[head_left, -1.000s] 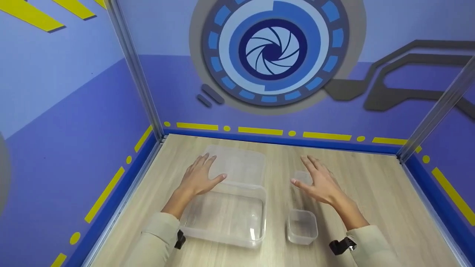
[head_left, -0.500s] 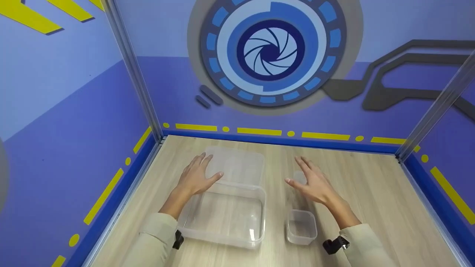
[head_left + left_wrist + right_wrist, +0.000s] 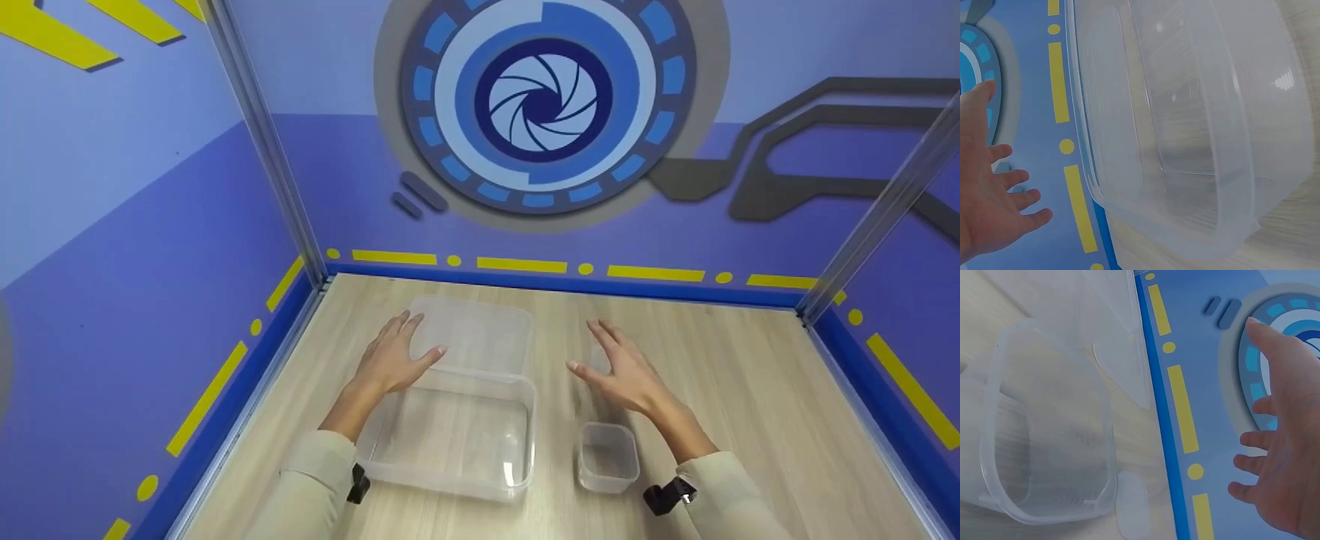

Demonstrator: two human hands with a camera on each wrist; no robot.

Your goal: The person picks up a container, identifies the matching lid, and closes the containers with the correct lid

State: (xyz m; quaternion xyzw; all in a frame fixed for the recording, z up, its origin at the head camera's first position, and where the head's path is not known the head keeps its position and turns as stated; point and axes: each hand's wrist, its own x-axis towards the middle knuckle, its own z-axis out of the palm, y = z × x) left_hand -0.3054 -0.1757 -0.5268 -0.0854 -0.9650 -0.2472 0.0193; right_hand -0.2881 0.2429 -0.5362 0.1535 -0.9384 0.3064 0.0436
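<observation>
My left hand [image 3: 391, 360] hovers over the back left of a large clear plastic container [image 3: 450, 480], fingers spread and holding nothing. Behind that container a flat translucent lid [image 3: 480, 334] lies on the table, partly overlapped by the fingers in the head view. My right hand [image 3: 626, 375] is held out with fingers extended and thumb apart, also holding nothing. Below it in the head view stands a small clear square container [image 3: 607, 457], without a lid. Its small translucent lid [image 3: 1133, 506] lies farther back, mostly hidden behind the right hand in the head view.
The wood-grain table [image 3: 765, 390] is closed in by blue printed panels [image 3: 345, 180] at the back and sides. Metal posts [image 3: 277, 165] stand at the back corners. Both wrists carry small black cameras [image 3: 667, 495].
My right hand has drifted slightly left over the small lid. The left hand has shifted only a little left in view, along with the whole scene. The containers stay in place.
</observation>
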